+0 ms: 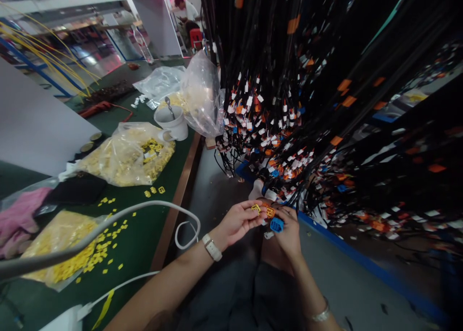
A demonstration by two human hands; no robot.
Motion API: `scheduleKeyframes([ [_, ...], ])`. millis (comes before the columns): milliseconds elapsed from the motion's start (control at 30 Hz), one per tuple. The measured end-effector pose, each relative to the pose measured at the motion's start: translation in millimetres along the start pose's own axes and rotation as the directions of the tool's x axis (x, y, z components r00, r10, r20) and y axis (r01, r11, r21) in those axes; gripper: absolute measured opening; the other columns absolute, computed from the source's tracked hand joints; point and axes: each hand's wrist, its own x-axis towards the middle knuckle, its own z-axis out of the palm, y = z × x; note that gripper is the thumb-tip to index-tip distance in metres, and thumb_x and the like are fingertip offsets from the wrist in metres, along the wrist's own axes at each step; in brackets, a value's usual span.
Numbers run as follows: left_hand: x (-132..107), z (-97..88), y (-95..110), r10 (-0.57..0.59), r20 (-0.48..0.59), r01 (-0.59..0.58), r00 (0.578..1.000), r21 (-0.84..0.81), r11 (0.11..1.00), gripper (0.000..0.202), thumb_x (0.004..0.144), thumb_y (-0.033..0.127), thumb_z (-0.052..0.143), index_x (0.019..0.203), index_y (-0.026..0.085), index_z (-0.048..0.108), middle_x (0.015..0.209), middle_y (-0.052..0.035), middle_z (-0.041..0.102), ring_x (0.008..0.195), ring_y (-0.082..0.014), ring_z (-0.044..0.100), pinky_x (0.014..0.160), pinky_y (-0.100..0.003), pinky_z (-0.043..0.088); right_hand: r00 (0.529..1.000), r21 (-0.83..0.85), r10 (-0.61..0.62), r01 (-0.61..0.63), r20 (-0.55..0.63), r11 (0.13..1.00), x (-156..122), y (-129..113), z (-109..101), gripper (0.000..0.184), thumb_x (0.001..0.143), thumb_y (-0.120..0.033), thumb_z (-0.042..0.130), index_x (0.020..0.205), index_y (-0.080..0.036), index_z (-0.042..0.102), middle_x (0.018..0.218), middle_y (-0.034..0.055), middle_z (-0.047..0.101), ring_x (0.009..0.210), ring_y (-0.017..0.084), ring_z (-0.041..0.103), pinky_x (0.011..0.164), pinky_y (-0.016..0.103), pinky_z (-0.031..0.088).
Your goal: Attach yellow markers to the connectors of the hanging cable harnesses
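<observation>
Between the thumb and fingers of my left hand [237,223] is a small yellow plastic clip [256,208]. It is close to an orange connector [270,212], and I cannot tell whether the two touch. My right hand [289,232] has its fingers wrapped round the wire end carrying the orange connector and a blue connector [277,225]. A small whitish piece shows below the blue one. The wires behind the connectors are mostly hidden by my right fingers. On the green table, a few yellow clips [161,190] like the held one lie near the edge.
Bundles of black wire harness [260,46] with white, orange and blue connectors hang ahead and right. On the table [144,230] are a bag of yellow clips [126,152], an open bag of small yellow pieces [61,244], a mug [173,124] and a cable [144,205]. A person [188,13] sits far back.
</observation>
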Motion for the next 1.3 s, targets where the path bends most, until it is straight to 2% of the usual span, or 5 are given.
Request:
scheduleKeyframes([
  [200, -2.0, 2.0, -4.6, -0.062, 0.024, 0.062, 0.998, 0.016, 0.998, 0.021, 0.079, 0.014, 0.061, 0.099, 0.009, 0.062, 0.092, -0.0120, 0.067, 0.076, -0.0136, 0.065, 0.074, -0.026, 0.050, 0.999, -0.084, 0.021, -0.018, 0.031, 0.996, 7.8, -10.3, 2.2, 0.023, 0.071, -0.019, 0.057, 0.090, -0.020, 0.070, 0.088, 0.0093, 0.068, 0.094, 0.027, 0.052, 0.079, 0.042, 0.046],
  [533, -1.2, -1.0, -5.8, -0.127, 0.045, 0.129, 0.991, -0.038, 0.991, 0.036, 0.066, 0.002, 0.049, 0.100, 0.004, 0.062, 0.102, -0.0192, 0.067, 0.087, -0.0221, 0.066, 0.082, -0.034, 0.048, 1.000, -0.109, 0.013, -0.010, 0.028, 0.994, 8.5, -10.3, 1.9, 0.022, 0.073, -0.017, 0.055, 0.089, -0.020, 0.070, 0.088, 0.0092, 0.069, 0.094, 0.028, 0.050, 0.078, 0.041, 0.046],
  [1000, -0.4, 1.1, -7.6, -0.132, -0.090, 0.136, 0.987, 0.033, 0.990, 0.023, 0.073, 0.006, 0.059, 0.096, 0.006, 0.061, 0.094, -0.0169, 0.069, 0.080, -0.0196, 0.068, 0.077, -0.030, 0.051, 0.999, -0.156, -0.003, 0.008, 0.033, 0.988, 7.2, -10.4, 2.9, 0.025, 0.071, -0.015, 0.053, 0.088, -0.020, 0.071, 0.086, 0.0086, 0.069, 0.094, 0.028, 0.049, 0.077, 0.040, 0.046],
  [1167, -0.9, 2.7, -7.4, -0.132, -0.073, 0.137, 0.988, 0.059, 0.989, 0.025, 0.075, 0.015, 0.066, 0.099, 0.008, 0.059, 0.099, -0.0156, 0.067, 0.079, -0.0171, 0.067, 0.073, -0.026, 0.052, 0.999, -0.180, -0.004, 0.013, 0.050, 0.984, 6.9, -10.1, 2.5, 0.026, 0.073, -0.015, 0.052, 0.090, -0.018, 0.071, 0.086, 0.0085, 0.069, 0.094, 0.026, 0.049, 0.078, 0.038, 0.045],
  [1300, -0.3, 2.9, -8.4, -0.127, -0.051, 0.131, 0.991, 0.078, 0.988, 0.026, 0.072, 0.020, 0.072, 0.092, 0.009, 0.058, 0.086, -0.0099, 0.067, 0.070, -0.0120, 0.065, 0.065, -0.020, 0.052, 0.998, -0.188, 0.001, 0.009, 0.055, 0.982, 6.9, -10.2, 2.5, 0.024, 0.074, -0.018, 0.053, 0.090, -0.019, 0.071, 0.088, 0.0082, 0.069, 0.095, 0.026, 0.049, 0.079, 0.037, 0.045],
])
